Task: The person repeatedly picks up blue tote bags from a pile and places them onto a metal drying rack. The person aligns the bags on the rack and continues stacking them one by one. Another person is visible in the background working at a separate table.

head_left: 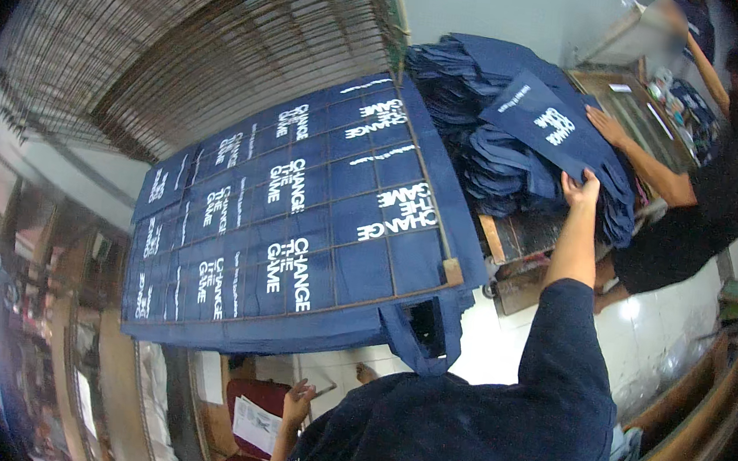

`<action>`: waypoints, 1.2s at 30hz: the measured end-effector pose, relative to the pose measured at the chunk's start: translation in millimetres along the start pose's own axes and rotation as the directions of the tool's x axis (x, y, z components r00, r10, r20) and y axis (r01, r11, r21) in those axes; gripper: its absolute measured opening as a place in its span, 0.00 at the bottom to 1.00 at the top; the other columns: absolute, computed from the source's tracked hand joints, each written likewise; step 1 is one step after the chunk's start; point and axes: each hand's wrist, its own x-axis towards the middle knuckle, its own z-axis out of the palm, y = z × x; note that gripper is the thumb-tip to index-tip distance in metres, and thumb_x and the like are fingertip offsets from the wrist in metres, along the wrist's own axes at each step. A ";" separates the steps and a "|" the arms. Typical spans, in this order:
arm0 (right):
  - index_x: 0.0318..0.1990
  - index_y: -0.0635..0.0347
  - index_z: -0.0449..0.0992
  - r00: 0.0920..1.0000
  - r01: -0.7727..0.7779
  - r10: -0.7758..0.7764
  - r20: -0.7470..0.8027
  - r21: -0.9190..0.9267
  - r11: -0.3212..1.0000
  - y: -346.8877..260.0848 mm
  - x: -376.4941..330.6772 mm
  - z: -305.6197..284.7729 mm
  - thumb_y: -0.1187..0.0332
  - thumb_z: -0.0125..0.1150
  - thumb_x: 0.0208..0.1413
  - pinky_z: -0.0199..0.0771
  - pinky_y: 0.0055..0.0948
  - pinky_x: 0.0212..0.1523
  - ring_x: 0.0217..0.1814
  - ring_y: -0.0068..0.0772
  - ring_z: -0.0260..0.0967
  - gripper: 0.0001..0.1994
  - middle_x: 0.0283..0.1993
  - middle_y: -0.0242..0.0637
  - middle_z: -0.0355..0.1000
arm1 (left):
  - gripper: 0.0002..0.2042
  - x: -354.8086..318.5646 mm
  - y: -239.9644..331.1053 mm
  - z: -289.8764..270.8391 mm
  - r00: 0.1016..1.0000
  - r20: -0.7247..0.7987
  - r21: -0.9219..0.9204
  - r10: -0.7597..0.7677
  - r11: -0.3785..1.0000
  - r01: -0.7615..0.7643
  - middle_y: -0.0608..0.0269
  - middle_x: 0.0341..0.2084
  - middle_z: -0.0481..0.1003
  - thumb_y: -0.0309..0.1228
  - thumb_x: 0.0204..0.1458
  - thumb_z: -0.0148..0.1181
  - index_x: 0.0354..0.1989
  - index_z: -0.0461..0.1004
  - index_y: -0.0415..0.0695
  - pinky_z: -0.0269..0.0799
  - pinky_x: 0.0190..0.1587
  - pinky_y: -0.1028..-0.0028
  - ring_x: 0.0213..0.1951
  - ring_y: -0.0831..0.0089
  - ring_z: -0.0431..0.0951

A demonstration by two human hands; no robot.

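Observation:
My right hand [580,189] reaches out to the right, its thumb and fingers pinching the near edge of a navy fabric bag [530,113] with white print. This bag lies on top of a thick, uneven pile of navy bags [491,167]. A co-worker's hand [605,127] rests on the pile's far side, close to the same bag. Low in the view, my left hand [299,402] hangs with fingers loosely apart and nothing in it, near papers on a dark red chair. Printed navy bags [298,224] cover a wire rack tray in front of me.
Raised wire mesh trays [227,39] lean above the rack's far side. A bag handle loop [416,342] dangles off the rack's near corner. The co-worker [700,209] in black stands at the right. White papers [254,424] lie on the chair. Wooden boards [679,420] stand lower right.

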 end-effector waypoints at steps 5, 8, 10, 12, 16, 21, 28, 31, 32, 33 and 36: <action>0.32 0.74 0.67 0.939 -0.005 0.067 0.337 -0.181 0.983 -39.4 22.3 34.2 0.77 0.59 0.45 0.79 0.31 0.40 0.36 0.42 0.71 0.09 0.34 0.50 0.69 | 0.22 -22.3 -9.0 6.8 0.985 -0.145 0.110 0.092 0.991 -0.076 0.48 0.43 0.74 0.36 0.49 0.59 0.49 0.69 0.34 0.69 0.45 0.73 0.42 0.65 0.76; 0.31 0.65 0.69 0.848 0.172 0.061 0.526 -0.383 0.907 -76.4 -13.9 88.3 0.77 0.59 0.44 0.77 0.29 0.38 0.38 0.36 0.67 0.06 0.35 0.38 0.67 | 0.23 -26.3 -10.6 12.9 0.977 -0.174 0.080 0.125 0.990 -0.112 0.49 0.39 0.76 0.39 0.48 0.60 0.49 0.70 0.37 0.70 0.43 0.73 0.41 0.66 0.77; 0.31 0.57 0.69 0.814 0.324 0.010 0.581 -0.468 0.822 -80.1 -53.9 138.3 0.74 0.55 0.40 0.74 0.33 0.37 0.39 0.34 0.66 0.07 0.36 0.34 0.68 | 0.20 -34.1 6.5 13.4 0.953 -0.255 0.130 0.165 0.982 -0.135 0.54 0.36 0.77 0.37 0.48 0.60 0.47 0.72 0.38 0.71 0.40 0.74 0.37 0.70 0.77; 0.32 0.55 0.69 0.747 0.397 0.068 0.662 -0.525 0.753 -81.6 -88.8 189.1 0.71 0.51 0.39 0.72 0.36 0.34 0.38 0.33 0.67 0.09 0.35 0.33 0.68 | 0.19 -53.2 62.8 10.3 0.917 -0.311 0.044 0.251 0.967 -0.250 0.56 0.34 0.77 0.36 0.48 0.60 0.46 0.73 0.38 0.71 0.38 0.75 0.33 0.73 0.76; 0.35 0.57 0.70 0.530 0.581 0.195 0.825 -0.521 0.626 -40.1 -200.8 288.2 0.67 0.48 0.42 0.70 0.31 0.30 0.30 0.29 0.67 0.11 0.30 0.31 0.69 | 0.17 -86.6 187.0 -3.0 0.745 -0.286 -0.089 0.602 0.758 -0.646 0.60 0.31 0.76 0.30 0.48 0.60 0.48 0.72 0.42 0.70 0.36 0.76 0.30 0.76 0.74; 0.40 0.58 0.73 0.482 0.641 0.243 0.842 -0.528 0.557 75.1 -395.2 337.0 0.60 0.54 0.50 0.68 0.25 0.33 0.30 0.25 0.68 0.14 0.31 0.30 0.71 | 0.21 -76.3 277.1 -8.9 0.470 0.357 -0.539 0.807 0.589 -0.602 0.62 0.41 0.72 0.31 0.52 0.57 0.55 0.65 0.44 0.68 0.41 0.75 0.37 0.78 0.71; 0.45 0.64 0.72 0.219 0.579 0.389 0.895 -0.441 0.686 191.7 -562.2 351.1 0.61 0.51 0.57 0.71 0.28 0.41 0.39 0.30 0.72 0.16 0.41 0.37 0.74 | 0.33 -30.4 315.7 -20.4 0.490 0.694 -0.629 0.527 0.775 0.057 0.57 0.53 0.63 0.58 0.55 0.37 0.62 0.54 0.47 0.67 0.47 0.67 0.49 0.69 0.67; 0.45 0.67 0.71 0.121 0.556 0.371 0.920 -0.373 0.743 211.9 -588.1 352.4 0.64 0.50 0.58 0.70 0.27 0.44 0.41 0.32 0.72 0.15 0.43 0.40 0.73 | 0.41 -19.1 321.2 -51.6 0.482 0.710 -0.681 0.513 0.675 0.285 0.56 0.59 0.58 0.68 0.49 0.30 0.65 0.45 0.50 0.67 0.49 0.59 0.55 0.61 0.63; 0.45 0.68 0.71 0.103 0.576 0.343 0.934 -0.337 0.745 218.2 -598.5 346.5 0.64 0.50 0.58 0.70 0.27 0.45 0.42 0.32 0.71 0.15 0.43 0.40 0.73 | 0.41 -17.0 318.6 -61.4 0.498 0.669 -0.729 0.552 0.617 0.296 0.56 0.59 0.57 0.68 0.48 0.30 0.65 0.45 0.52 0.67 0.49 0.58 0.56 0.60 0.62; 0.45 0.68 0.71 0.086 0.595 0.311 0.946 -0.299 0.746 222.2 -607.7 340.3 0.65 0.50 0.58 0.70 0.28 0.45 0.42 0.33 0.71 0.15 0.43 0.40 0.73 | 0.41 -15.1 316.2 -72.8 0.511 0.630 -0.769 0.585 0.560 0.307 0.55 0.60 0.56 0.69 0.47 0.30 0.65 0.45 0.53 0.67 0.49 0.56 0.57 0.58 0.61; 0.47 0.68 0.69 0.180 0.632 0.287 0.941 -0.334 0.699 226.2 -615.9 323.4 0.65 0.51 0.57 0.66 0.29 0.49 0.46 0.33 0.69 0.16 0.46 0.40 0.72 | 0.36 -13.2 311.9 -114.4 0.623 0.418 -0.908 0.661 0.302 0.289 0.58 0.55 0.64 0.65 0.51 0.31 0.62 0.52 0.53 0.69 0.47 0.52 0.54 0.57 0.66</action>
